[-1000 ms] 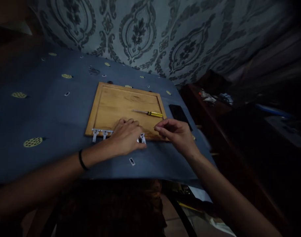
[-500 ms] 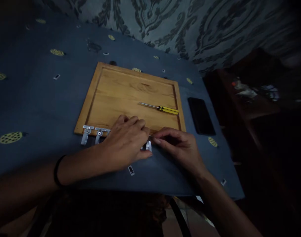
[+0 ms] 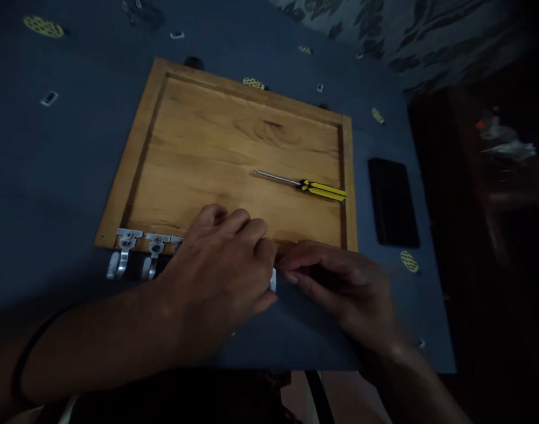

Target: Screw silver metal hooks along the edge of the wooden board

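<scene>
A framed wooden board (image 3: 207,159) lies flat, with a row of metal hooks (image 3: 156,247) along its near edge. Screw heads show in the hooks at the left end. My left hand (image 3: 225,265) is closed over the hook row, fingers curled onto the board's near edge, and covers most of the hooks. Just right of it, my right hand (image 3: 344,288) pinches thumb and forefinger together at the same edge. What sits between those fingertips is hidden. A yellow-and-black screwdriver (image 3: 322,189) rests on the board beyond both hands, its shaft pointing left.
The board lies on a dark blue patterned tablecloth (image 3: 52,176). To its right is a black phone-like slab (image 3: 393,203). Patterned wallpaper (image 3: 384,35) rises behind the table. Past the table's right edge, dim furniture holds a whitish crumpled item (image 3: 512,147).
My view has come closer to the board and tilted down, so everything looks larger. Both hands keep their places at the near edge, with little change in the fingers.
</scene>
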